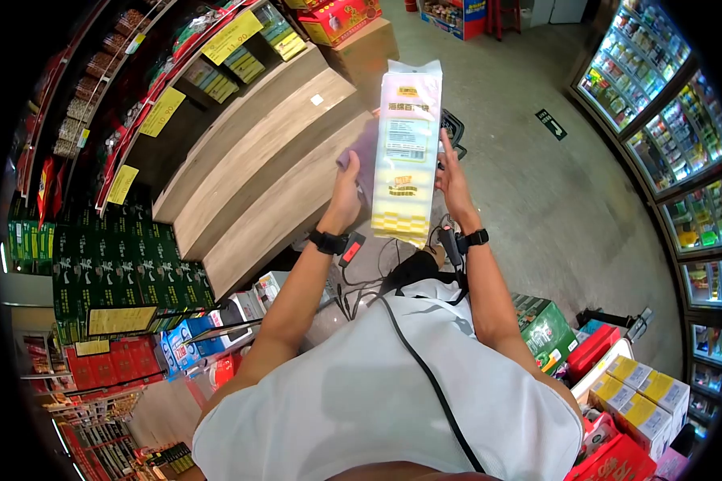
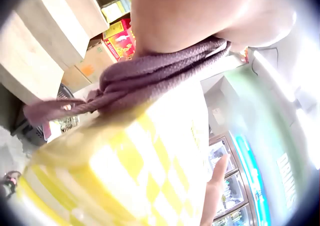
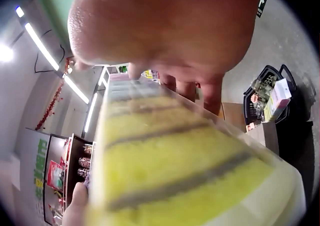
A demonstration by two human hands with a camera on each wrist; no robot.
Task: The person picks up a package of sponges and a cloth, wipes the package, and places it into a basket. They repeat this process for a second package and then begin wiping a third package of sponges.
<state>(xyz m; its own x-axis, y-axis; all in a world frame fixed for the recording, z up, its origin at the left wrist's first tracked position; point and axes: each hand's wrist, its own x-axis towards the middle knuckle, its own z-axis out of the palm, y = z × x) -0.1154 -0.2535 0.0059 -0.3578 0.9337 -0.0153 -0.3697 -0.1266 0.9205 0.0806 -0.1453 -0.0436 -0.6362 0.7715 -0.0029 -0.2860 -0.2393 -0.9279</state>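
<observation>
A tall clear pack of sponge scouring pads [image 1: 407, 152], with a yellow checked lower end, stands upright between both hands in the head view. My left hand [image 1: 345, 196] holds a purple cloth [image 1: 364, 164] against the pack's left side. That cloth [image 2: 145, 78] hangs bunched beneath the palm in the left wrist view. On the opposite side my right hand [image 1: 456, 192] grips the pack's edge, fingers pointing up along it. Layered yellow sponges [image 3: 165, 151] show through the wrapper in the right wrist view, with the fingers [image 3: 214, 93] on the pack's far side.
Beyond the pack a black shopping basket [image 3: 255, 93] on the floor holds several goods. Wooden stepped shelves [image 1: 257, 152] rise at the left, beside stacked green cartons [image 1: 120, 264]. Glass-door fridges [image 1: 658, 104] line the right. Yellow-and-white boxes [image 1: 642, 393] stand at lower right.
</observation>
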